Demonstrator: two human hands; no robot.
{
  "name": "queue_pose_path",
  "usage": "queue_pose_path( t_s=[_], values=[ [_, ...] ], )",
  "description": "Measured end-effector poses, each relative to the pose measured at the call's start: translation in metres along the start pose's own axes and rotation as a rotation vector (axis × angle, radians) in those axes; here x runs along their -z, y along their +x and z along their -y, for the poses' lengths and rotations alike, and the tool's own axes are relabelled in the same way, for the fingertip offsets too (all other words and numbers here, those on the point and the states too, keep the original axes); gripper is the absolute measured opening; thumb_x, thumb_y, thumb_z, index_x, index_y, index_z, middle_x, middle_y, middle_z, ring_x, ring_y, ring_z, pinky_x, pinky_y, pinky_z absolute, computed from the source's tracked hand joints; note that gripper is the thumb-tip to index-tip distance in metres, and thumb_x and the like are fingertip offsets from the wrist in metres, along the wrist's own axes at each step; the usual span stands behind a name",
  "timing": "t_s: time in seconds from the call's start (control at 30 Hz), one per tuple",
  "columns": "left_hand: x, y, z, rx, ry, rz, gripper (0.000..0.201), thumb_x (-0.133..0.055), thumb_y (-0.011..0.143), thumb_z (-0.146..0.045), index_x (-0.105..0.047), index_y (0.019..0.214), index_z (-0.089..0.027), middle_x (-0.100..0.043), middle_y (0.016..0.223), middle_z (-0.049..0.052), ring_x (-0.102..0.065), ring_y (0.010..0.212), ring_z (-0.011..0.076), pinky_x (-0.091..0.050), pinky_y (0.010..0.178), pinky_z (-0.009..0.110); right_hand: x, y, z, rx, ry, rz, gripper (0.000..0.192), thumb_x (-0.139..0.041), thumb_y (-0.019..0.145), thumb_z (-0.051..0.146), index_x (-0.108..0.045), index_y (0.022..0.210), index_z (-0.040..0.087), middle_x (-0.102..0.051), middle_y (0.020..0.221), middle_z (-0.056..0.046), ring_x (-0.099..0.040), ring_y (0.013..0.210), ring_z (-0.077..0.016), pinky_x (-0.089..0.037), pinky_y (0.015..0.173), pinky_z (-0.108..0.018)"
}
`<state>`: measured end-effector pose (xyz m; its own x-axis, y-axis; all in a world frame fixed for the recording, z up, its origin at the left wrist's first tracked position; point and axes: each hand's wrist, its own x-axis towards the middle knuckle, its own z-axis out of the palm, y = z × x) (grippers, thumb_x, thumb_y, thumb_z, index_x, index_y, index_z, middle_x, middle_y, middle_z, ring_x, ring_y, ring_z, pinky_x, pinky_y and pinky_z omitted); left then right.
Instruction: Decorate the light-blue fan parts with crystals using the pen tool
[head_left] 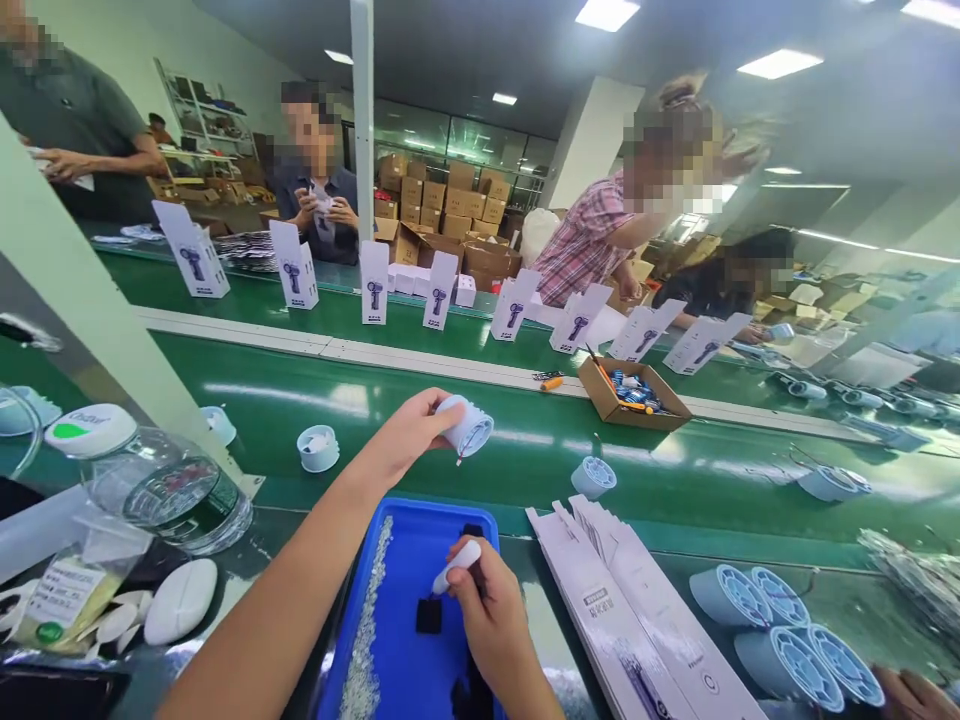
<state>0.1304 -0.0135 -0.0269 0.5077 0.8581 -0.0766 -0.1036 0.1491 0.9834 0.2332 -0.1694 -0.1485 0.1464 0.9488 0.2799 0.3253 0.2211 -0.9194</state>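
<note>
Left hand (409,432) grips a white ribbed cap (466,425); right hand (487,610) pinches, seemingly, a small tool (455,567) over the blue tray (405,620).

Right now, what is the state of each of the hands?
Left hand: closed on a white round fan housing.
Right hand: closed on a white pen-like tool.

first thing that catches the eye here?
The left hand lifts a white ribbed fan part over the green belt, while the right hand holds a small white tool above the blue tray. Farther back, a row of upright white boxes lines the belt.
</note>
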Motion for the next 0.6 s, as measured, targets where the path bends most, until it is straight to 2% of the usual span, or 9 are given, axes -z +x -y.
queue_pose_path(
  t_s=[0.1,0.23,0.4,0.53,0.6],
  values=[
    [0.000,0.001,0.002,0.008,-0.015,-0.022,0.035,-0.070,0.069,-0.045,-0.055,0.082,-0.016,-0.059,0.080,0.002,-0.056,0.074,0.0149,-0.049,0.066,0.030,-0.002,-0.001,0.003,0.085,-0.098,-0.006,0.013,-0.049,0.092,0.031,-0.058,0.089,0.021,-0.060,0.072,0.001,-0.055,0.061,-0.0124,-0.043,0.058,-0.020],
    [0.000,0.002,0.002,0.020,-0.008,-0.049,0.035,-0.070,0.068,-0.044,-0.055,0.080,-0.016,-0.060,0.080,0.002,-0.056,0.075,0.0159,-0.048,0.068,0.031,-0.002,0.002,0.007,0.196,-0.174,0.069,0.010,-0.051,0.091,0.026,-0.057,0.085,0.022,-0.058,0.074,0.000,-0.054,0.065,-0.0135,-0.043,0.060,-0.022],
    [0.000,0.001,0.000,0.038,0.011,-0.080,0.035,-0.069,0.068,-0.046,-0.053,0.080,-0.016,-0.059,0.078,0.002,-0.056,0.074,0.0167,-0.047,0.066,0.031,0.002,0.003,0.013,0.213,-0.141,0.011,0.012,-0.050,0.091,0.026,-0.057,0.083,0.021,-0.055,0.070,0.001,-0.051,0.061,-0.0130,-0.040,0.057,-0.022],
    [0.000,0.005,0.004,0.051,0.038,-0.089,0.035,-0.067,0.068,-0.046,-0.053,0.080,-0.017,-0.058,0.079,0.001,-0.055,0.073,0.0156,-0.047,0.066,0.031,0.001,0.000,0.015,0.181,-0.119,0.118,0.008,-0.057,0.087,0.024,-0.058,0.080,0.021,-0.057,0.072,0.001,-0.054,0.065,-0.0136,-0.042,0.060,-0.022],
    [0.001,0.008,0.010,0.064,0.050,-0.093,0.032,-0.065,0.071,-0.045,-0.051,0.080,-0.017,-0.058,0.077,0.001,-0.055,0.073,0.0152,-0.046,0.065,0.030,0.001,0.001,0.014,0.194,-0.056,0.026,0.003,-0.058,0.086,0.022,-0.060,0.084,0.021,-0.060,0.075,0.000,-0.057,0.068,-0.0141,-0.045,0.063,-0.023]
  ],
)
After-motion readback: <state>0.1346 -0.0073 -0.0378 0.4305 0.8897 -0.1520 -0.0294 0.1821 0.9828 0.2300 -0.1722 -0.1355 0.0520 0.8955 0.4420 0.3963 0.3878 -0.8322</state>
